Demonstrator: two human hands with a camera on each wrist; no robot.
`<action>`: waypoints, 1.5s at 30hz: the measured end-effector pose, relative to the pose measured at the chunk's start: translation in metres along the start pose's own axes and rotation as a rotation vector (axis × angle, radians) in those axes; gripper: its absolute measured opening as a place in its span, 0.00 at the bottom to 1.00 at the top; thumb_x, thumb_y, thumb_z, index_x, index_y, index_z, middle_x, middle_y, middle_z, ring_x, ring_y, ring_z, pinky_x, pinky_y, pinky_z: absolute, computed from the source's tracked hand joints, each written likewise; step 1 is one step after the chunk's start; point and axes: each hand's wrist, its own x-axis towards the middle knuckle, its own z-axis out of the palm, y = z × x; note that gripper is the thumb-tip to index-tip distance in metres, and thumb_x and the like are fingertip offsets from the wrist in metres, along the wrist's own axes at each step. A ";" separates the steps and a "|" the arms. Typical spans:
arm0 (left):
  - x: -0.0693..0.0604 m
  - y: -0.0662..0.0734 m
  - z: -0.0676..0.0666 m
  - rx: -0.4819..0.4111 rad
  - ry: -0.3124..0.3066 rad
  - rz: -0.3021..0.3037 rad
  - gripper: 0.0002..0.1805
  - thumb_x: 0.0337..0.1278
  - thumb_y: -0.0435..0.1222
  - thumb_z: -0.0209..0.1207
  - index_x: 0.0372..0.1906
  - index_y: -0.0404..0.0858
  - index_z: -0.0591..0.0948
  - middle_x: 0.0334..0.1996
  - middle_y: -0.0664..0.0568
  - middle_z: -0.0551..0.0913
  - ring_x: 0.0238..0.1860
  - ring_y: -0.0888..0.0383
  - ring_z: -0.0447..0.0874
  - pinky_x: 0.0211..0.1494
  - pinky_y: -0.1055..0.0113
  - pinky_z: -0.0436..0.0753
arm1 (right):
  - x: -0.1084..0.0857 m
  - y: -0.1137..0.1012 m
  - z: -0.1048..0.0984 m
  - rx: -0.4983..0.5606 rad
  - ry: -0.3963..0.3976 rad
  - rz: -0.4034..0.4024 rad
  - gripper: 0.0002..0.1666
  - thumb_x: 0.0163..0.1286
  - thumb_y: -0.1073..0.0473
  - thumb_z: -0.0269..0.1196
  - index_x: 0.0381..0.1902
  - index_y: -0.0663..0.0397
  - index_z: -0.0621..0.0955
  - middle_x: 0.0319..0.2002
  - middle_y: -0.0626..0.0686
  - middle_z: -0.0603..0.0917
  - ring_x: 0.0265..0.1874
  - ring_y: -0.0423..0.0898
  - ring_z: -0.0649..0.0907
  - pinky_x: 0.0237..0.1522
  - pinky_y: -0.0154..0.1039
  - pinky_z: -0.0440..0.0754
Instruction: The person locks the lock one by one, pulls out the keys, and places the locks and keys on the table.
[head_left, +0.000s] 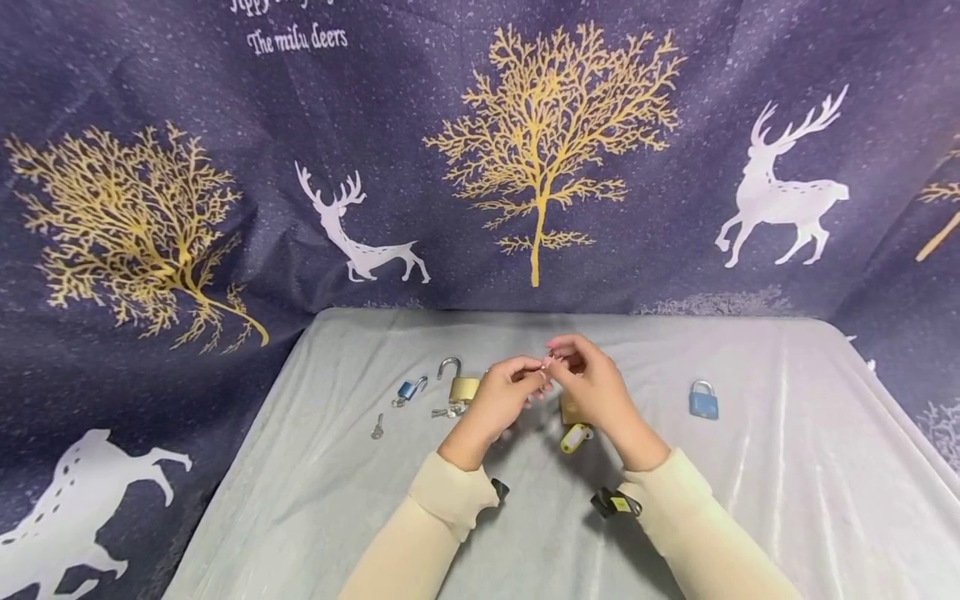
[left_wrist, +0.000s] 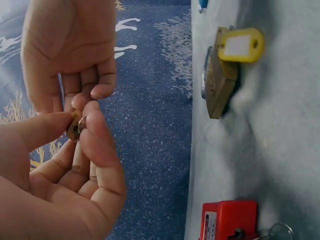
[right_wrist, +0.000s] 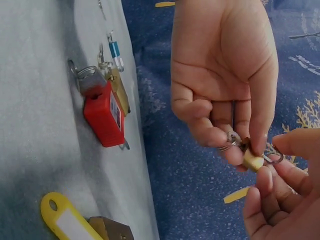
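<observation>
Cream sleeves (head_left: 427, 537) nearest. Tabletop (head_left: 810, 467), toward left edge: loose key (head_left: 377, 428), small blue padlock (head_left: 407, 390). Left hand (head_left: 498, 398) pinches small brass padlock (right_wrist: 253, 161) above tabletop, midway across; right hand (head_left: 597, 393) pinches its shackle (right_wrist: 272, 162). Below right hand: yellow-tagged brass padlock (left_wrist: 221, 85). Toward right edge, I see larger blue padlock (head_left: 703, 406).

A fabric-screened work spot is showing here, seemingly indoors; whether it is sitting in a home, a studio or an office, the views are not revealing. A pale grey cloth (head_left: 787, 467) is covering the surface (head_left: 300, 500), creasing softly on top. Behind the surface a dark blue drape (head_left: 390, 108) is hanging, also running along its left and right sides and screening off the view. White deer (head_left: 780, 200), golden trees (head_left: 540, 175) and white lettering (head_left: 297, 40) are decorating it, lending a homely look. On the surface, locks (head_left: 704, 404) are lying scattered.
</observation>
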 end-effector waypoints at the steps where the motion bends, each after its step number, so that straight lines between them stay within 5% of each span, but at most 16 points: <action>1: 0.001 0.000 -0.001 -0.039 -0.007 -0.008 0.11 0.70 0.38 0.58 0.49 0.39 0.86 0.39 0.41 0.89 0.33 0.58 0.85 0.37 0.65 0.82 | 0.000 0.000 0.000 0.030 0.002 0.001 0.16 0.73 0.53 0.65 0.55 0.51 0.81 0.44 0.54 0.88 0.39 0.44 0.84 0.45 0.35 0.81; 11: 0.001 0.006 -0.005 -0.309 -0.052 -0.047 0.16 0.70 0.37 0.59 0.54 0.29 0.83 0.36 0.48 0.89 0.36 0.61 0.86 0.41 0.71 0.83 | 0.002 0.003 -0.002 0.259 0.057 -0.009 0.15 0.76 0.54 0.61 0.52 0.56 0.84 0.44 0.59 0.90 0.41 0.33 0.86 0.50 0.27 0.80; 18: -0.001 0.009 -0.006 -0.318 -0.063 -0.035 0.16 0.72 0.37 0.58 0.55 0.29 0.82 0.37 0.50 0.90 0.36 0.62 0.86 0.41 0.68 0.84 | 0.000 0.002 0.000 0.308 0.078 -0.035 0.15 0.75 0.53 0.62 0.52 0.56 0.85 0.44 0.57 0.90 0.41 0.35 0.87 0.50 0.28 0.81; 23: -0.004 0.013 -0.005 -0.331 -0.053 -0.019 0.18 0.72 0.37 0.57 0.56 0.28 0.81 0.43 0.42 0.90 0.39 0.64 0.88 0.46 0.64 0.86 | -0.001 -0.001 0.005 0.395 0.080 -0.057 0.15 0.76 0.55 0.61 0.53 0.59 0.84 0.48 0.61 0.89 0.47 0.35 0.88 0.54 0.29 0.82; 30: -0.004 0.014 -0.002 -0.400 -0.012 0.017 0.16 0.72 0.33 0.56 0.54 0.23 0.79 0.31 0.54 0.87 0.33 0.64 0.86 0.37 0.72 0.83 | -0.007 -0.004 0.014 0.394 0.114 -0.035 0.17 0.79 0.57 0.57 0.58 0.60 0.82 0.52 0.59 0.88 0.40 0.37 0.85 0.46 0.33 0.83; 37: -0.005 0.013 0.002 -0.453 0.006 0.068 0.15 0.71 0.31 0.56 0.51 0.20 0.78 0.28 0.55 0.85 0.30 0.64 0.84 0.37 0.72 0.84 | -0.010 -0.005 0.021 0.452 0.158 -0.040 0.15 0.79 0.60 0.55 0.58 0.55 0.82 0.51 0.59 0.87 0.41 0.38 0.84 0.46 0.31 0.82; 45: -0.004 0.013 0.006 -0.472 0.013 0.075 0.12 0.72 0.31 0.55 0.49 0.23 0.78 0.28 0.56 0.85 0.29 0.64 0.83 0.36 0.73 0.83 | -0.010 -0.005 0.023 0.487 0.177 -0.071 0.16 0.79 0.64 0.53 0.57 0.65 0.80 0.52 0.65 0.85 0.44 0.37 0.84 0.48 0.30 0.82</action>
